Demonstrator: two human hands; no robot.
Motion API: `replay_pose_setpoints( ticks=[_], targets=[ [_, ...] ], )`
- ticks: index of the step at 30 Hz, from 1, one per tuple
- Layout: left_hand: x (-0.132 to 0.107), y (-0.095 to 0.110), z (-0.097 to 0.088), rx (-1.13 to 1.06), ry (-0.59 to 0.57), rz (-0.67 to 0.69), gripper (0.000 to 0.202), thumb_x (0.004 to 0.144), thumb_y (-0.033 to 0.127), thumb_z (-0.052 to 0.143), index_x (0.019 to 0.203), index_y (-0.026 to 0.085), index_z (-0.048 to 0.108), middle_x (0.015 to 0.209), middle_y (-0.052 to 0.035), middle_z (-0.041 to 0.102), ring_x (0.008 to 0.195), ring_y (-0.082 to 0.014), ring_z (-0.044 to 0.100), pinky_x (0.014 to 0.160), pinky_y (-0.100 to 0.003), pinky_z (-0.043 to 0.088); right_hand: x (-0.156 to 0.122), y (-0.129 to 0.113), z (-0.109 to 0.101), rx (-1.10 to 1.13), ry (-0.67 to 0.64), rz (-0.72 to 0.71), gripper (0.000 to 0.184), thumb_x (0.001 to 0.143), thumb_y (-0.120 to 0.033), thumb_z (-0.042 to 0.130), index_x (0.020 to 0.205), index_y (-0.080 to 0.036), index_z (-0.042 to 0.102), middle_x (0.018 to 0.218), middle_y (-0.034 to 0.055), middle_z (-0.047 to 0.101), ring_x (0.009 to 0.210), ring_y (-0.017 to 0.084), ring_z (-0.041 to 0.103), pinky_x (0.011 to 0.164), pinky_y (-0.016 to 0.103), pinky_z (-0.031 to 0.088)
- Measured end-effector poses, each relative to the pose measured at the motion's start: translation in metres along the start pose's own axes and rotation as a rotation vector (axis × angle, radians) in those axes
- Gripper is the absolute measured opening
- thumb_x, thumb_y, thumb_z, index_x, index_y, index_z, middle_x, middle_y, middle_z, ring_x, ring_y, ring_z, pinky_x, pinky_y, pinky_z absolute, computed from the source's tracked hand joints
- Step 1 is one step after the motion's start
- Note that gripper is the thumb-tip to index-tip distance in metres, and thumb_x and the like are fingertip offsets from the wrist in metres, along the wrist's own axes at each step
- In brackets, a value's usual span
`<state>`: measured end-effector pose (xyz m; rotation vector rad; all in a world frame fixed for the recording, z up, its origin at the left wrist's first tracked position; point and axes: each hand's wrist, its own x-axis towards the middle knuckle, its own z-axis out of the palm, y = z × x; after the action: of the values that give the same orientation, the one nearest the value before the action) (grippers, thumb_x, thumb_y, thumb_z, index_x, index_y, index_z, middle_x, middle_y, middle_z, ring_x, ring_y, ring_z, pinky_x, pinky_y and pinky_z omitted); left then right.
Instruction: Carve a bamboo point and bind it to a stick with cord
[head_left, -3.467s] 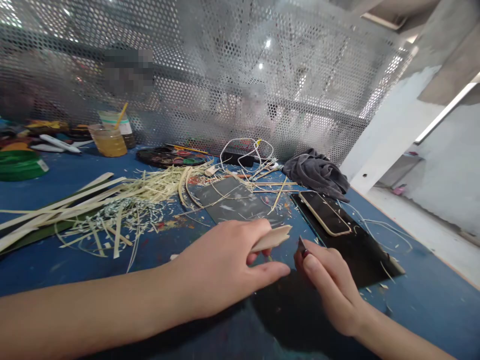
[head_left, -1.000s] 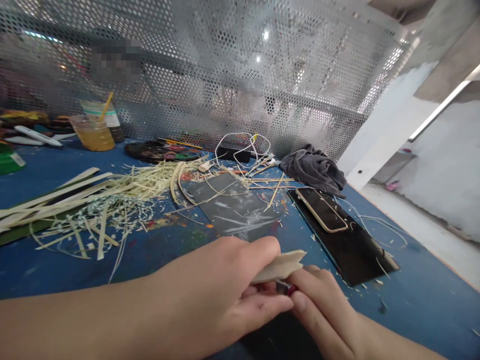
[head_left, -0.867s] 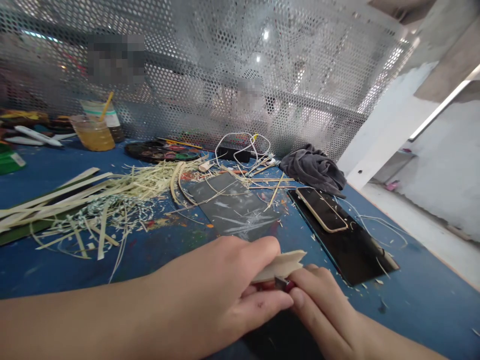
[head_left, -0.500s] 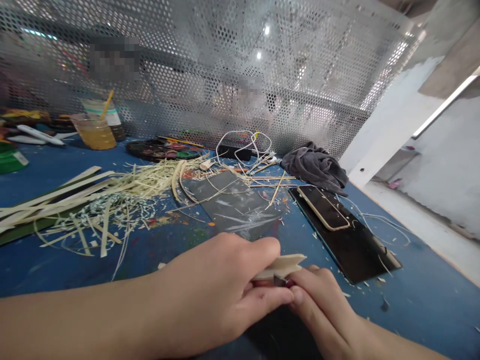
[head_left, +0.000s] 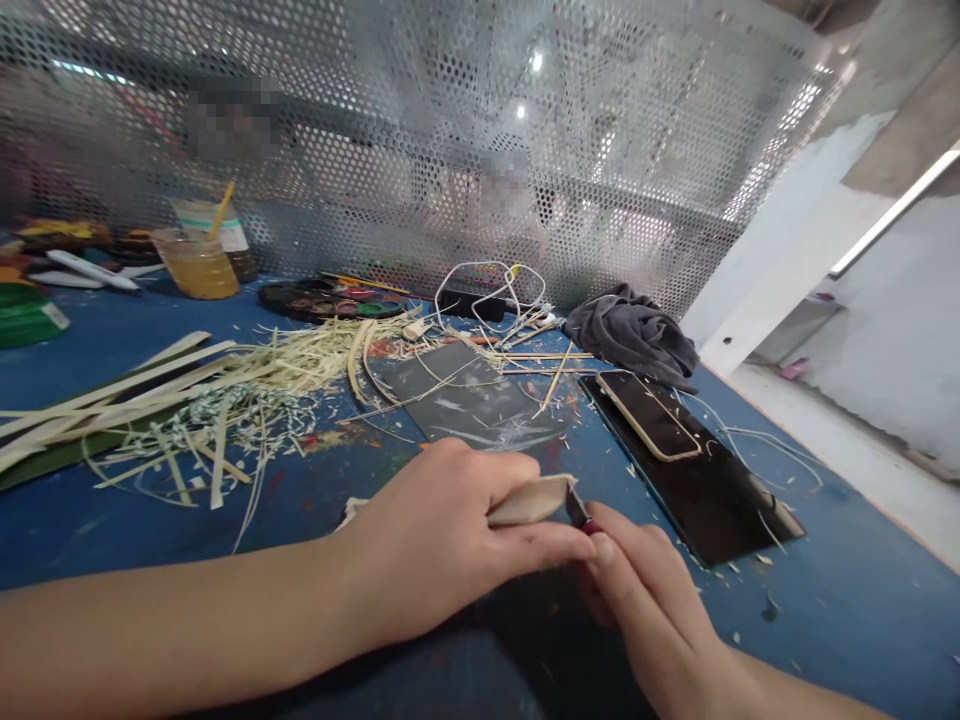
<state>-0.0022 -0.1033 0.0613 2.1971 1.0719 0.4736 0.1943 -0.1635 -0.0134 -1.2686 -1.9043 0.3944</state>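
head view, left hand (head_left: 442, 535): i see the fingers curled over a pale wood piece (head_left: 529, 500), thumb stretched out below it toward the right.
right hand (head_left: 660, 590): fingers and thumb clenched around a small knife (head_left: 576, 508); most of its handle is hidden from me.
pale wood piece: held above the blue table (head_left: 855, 590), its free end pointing right, the blade up against that end.
thumbs: the left tip meets the right hand, as far as i can make out.
clear cup (head_left: 199, 275): amber liquid inside.
labelled container (head_left: 238, 245): just behind the cup, dark contents low down; i cannot tell which of the two holds the yellow stick (head_left: 222, 208).
palette (head_left: 330, 300): round, several paints in its wells.
counts: one phone-shaped thing (head_left: 651, 415) on one black slab (head_left: 712, 510), one grey cloth (head_left: 634, 332), one grey sheet (head_left: 480, 405).
shavings (head_left: 307, 350): heaped at left, too tangled for me to count.
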Motion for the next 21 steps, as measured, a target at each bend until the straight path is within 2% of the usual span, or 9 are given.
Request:
replay_pose_setpoints(
  ticks=[2,6,11,14,17,21],
  targets=[
    [0.001,0.002,-0.002,0.006,-0.025,-0.039,0.053,0.080,0.059,0.063,0.055,0.020,0.037,0.048,0.0079,0.033,0.047,-0.0091,0.030,0.043,-0.025,0.020,0.001,0.004,0.000,-0.032,0.010,-0.029,0.035,0.103,-0.047,0.034,0.095,-0.024,0.059,0.069,-0.0001,0.058,0.058,0.015,0.052,0.053,0.025,0.044],
    [0.001,0.009,-0.006,0.026,-0.082,-0.055,0.045,0.080,0.056,0.064,0.061,0.021,0.042,0.054,0.0071,0.043,0.050,-0.0104,0.037,0.045,-0.025,0.022,0.016,0.001,-0.010,-0.024,-0.207,-0.143,0.043,0.105,-0.041,0.028,0.073,-0.022,0.049,0.063,-0.0026,0.053,0.054,0.012,0.047,0.054,0.024,0.037],
    [-0.001,0.012,-0.007,0.063,-0.095,0.039,0.034,0.086,0.042,0.063,0.069,0.021,0.042,0.059,0.0075,0.048,0.051,-0.0106,0.041,0.049,-0.025,0.024,0.030,-0.010,-0.019,0.060,-0.388,-0.049,0.043,0.105,-0.043,0.028,0.073,-0.021,0.046,0.061,-0.0048,0.050,0.053,0.011,0.045,0.053,0.024,0.032],
    [-0.001,0.007,-0.006,0.055,-0.125,0.130,0.029,0.091,0.040,0.056,0.073,0.022,0.042,0.060,0.0069,0.050,0.050,-0.0113,0.042,0.050,-0.026,0.025,0.030,-0.014,-0.021,0.135,-0.434,-0.019,0.041,0.106,-0.041,0.029,0.075,-0.021,0.047,0.063,-0.0051,0.049,0.055,0.010,0.043,0.054,0.023,0.032],
    [0.000,0.001,-0.005,0.048,-0.127,0.212,0.035,0.094,0.044,0.052,0.070,0.022,0.039,0.057,0.0065,0.046,0.048,-0.0111,0.040,0.049,-0.027,0.023,0.029,-0.015,-0.022,0.217,-0.459,-0.030,0.038,0.106,-0.040,0.030,0.078,-0.022,0.048,0.066,-0.0051,0.051,0.057,0.010,0.044,0.056,0.023,0.034],
    [0.001,-0.004,-0.003,0.037,-0.101,0.194,0.043,0.092,0.050,0.053,0.065,0.021,0.037,0.053,0.0065,0.040,0.047,-0.0101,0.037,0.047,-0.026,0.021,0.027,-0.013,-0.018,0.228,-0.430,-0.041,0.036,0.105,-0.038,0.031,0.077,-0.022,0.046,0.069,-0.0048,0.053,0.059,0.010,0.046,0.058,0.022,0.035]
  ],
)
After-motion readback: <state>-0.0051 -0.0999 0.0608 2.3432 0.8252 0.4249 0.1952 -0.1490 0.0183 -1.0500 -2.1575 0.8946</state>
